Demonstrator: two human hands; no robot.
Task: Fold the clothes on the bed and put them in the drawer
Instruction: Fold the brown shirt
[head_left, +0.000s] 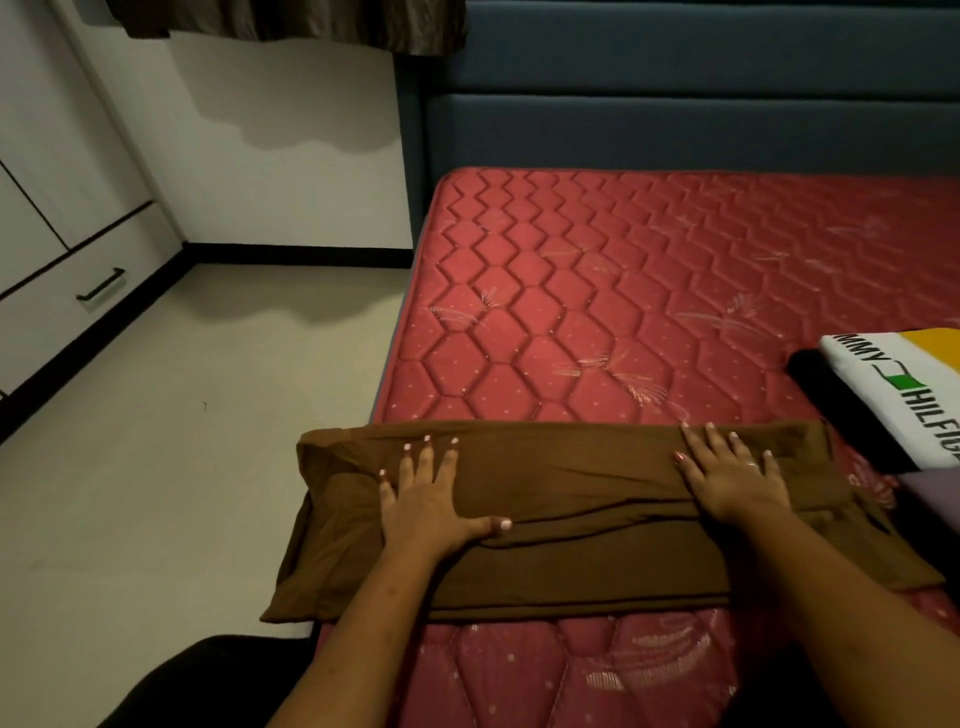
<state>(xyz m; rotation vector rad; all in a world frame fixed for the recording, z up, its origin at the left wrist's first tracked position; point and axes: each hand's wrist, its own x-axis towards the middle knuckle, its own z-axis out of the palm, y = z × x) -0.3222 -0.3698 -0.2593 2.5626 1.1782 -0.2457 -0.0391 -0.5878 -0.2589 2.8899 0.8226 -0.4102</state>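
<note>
Brown garment (571, 519) half-folded at the mattress (623, 286) edge; our left hand (423, 499) and right hand (732, 478) press it flat-palmed, drawer (78, 296) still shut.

Matt brown cloth garment (571, 519) lies on a quilted red mattress (623, 291).

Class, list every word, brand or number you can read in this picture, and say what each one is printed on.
"MMY" then "HILFIG": printed on the white folded garment at the right edge of the red mattress, cut off by a fold and the frame, with a small flag logo between.
No other text shows.
</note>
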